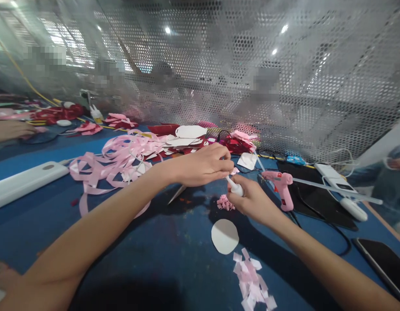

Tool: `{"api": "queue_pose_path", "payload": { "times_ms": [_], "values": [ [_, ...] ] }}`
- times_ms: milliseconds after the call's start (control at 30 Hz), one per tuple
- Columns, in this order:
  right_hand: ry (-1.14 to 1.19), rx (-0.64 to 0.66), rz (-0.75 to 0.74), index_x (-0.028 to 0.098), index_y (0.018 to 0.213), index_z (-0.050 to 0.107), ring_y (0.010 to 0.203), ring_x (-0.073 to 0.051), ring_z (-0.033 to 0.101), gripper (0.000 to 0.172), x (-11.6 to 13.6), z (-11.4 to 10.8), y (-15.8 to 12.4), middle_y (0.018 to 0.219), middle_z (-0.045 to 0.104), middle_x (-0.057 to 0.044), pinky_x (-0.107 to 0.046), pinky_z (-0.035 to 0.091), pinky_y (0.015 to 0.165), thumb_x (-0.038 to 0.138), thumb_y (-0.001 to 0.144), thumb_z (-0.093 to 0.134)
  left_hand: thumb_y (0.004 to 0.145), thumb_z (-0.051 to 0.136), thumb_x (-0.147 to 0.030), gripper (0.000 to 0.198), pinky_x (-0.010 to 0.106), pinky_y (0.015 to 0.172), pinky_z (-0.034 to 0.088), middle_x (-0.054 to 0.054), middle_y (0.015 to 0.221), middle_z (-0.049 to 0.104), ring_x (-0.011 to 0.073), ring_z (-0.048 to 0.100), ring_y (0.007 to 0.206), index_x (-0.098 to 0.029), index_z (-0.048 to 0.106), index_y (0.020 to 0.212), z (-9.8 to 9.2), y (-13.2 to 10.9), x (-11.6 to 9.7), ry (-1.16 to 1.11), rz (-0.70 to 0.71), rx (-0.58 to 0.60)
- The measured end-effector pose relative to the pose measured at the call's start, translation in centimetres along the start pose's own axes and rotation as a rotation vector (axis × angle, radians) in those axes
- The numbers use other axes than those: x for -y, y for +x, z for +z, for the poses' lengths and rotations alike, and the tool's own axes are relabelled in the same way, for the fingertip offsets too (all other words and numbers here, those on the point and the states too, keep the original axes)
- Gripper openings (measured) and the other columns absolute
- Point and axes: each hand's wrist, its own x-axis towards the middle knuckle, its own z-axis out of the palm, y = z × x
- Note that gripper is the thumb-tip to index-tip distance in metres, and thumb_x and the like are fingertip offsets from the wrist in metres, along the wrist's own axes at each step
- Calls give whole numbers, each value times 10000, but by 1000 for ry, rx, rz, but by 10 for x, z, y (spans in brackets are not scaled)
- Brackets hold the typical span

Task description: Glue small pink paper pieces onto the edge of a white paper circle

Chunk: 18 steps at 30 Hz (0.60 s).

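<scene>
My right hand (pixel 248 198) is closed around a small white squeeze bottle (pixel 238 189), its narrow nozzle pointing up and left. Right at the nozzle's tip are the fingers of my left hand (pixel 204 166), pinched together; what they hold, if anything, is hidden. A pointed metal blade (pixel 176 195) sticks out from below my left hand, and I cannot tell whether it is held or lying there. Under the bottle sits a small heap of tiny pink pieces (pixel 225 203). Nearer to me lie a round white disc (pixel 225 236) and a scatter of pale pink ribbon squares (pixel 251 278).
Tangled pink ribbon (pixel 118 155) and a long white device (pixel 27 183) lie left. White and red cut-outs (pixel 190 131) are at the back. Right are a pink glue gun (pixel 282 188), cables and a phone (pixel 383 263). Another person's hand (pixel 11 131) is far left.
</scene>
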Motion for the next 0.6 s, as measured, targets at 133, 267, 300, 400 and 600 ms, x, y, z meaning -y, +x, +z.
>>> {"api": "queue_pose_path", "payload": {
  "times_ms": [133, 267, 300, 400, 600],
  "values": [
    [-4, 9, 3, 223, 749, 470, 470, -93, 429, 81, -1, 0, 0, 571, 514, 57, -228, 301, 479, 165, 700, 498, 953, 347, -310, 250, 361, 894, 330, 79, 1017, 483, 219, 434, 970, -190, 539, 849, 1, 1, 1, 19, 23, -41],
    [-18, 15, 0, 224, 756, 457, 473, -91, 438, 79, -2, 0, 0, 587, 521, 56, -230, 304, 482, 170, 710, 492, 954, 340, -307, 258, 366, 889, 322, 83, 1011, 487, 221, 433, 954, -186, 532, 831, 2, 2, 3, 54, 28, -53],
    [-23, 16, 1, 223, 759, 455, 471, -90, 437, 79, -2, 0, 0, 588, 522, 56, -230, 302, 480, 170, 711, 490, 954, 340, -307, 262, 367, 887, 319, 84, 1009, 491, 221, 433, 950, -184, 532, 827, 3, 2, 3, 59, 29, -57],
    [-40, 13, 6, 222, 769, 449, 474, -93, 441, 75, -1, 0, 0, 596, 531, 52, -227, 293, 478, 179, 718, 483, 952, 332, -307, 281, 369, 877, 318, 90, 1002, 505, 219, 435, 932, -174, 540, 818, 4, 3, 4, 70, 34, -69],
    [-129, -18, -22, 210, 759, 466, 550, -115, 494, 93, 2, -1, -1, 631, 563, 27, -226, 301, 519, 158, 686, 491, 930, 323, -287, 350, 338, 793, 340, 59, 824, 537, 184, 449, 796, -153, 553, 702, 8, 7, 3, 68, 6, -89]
  ]
}}
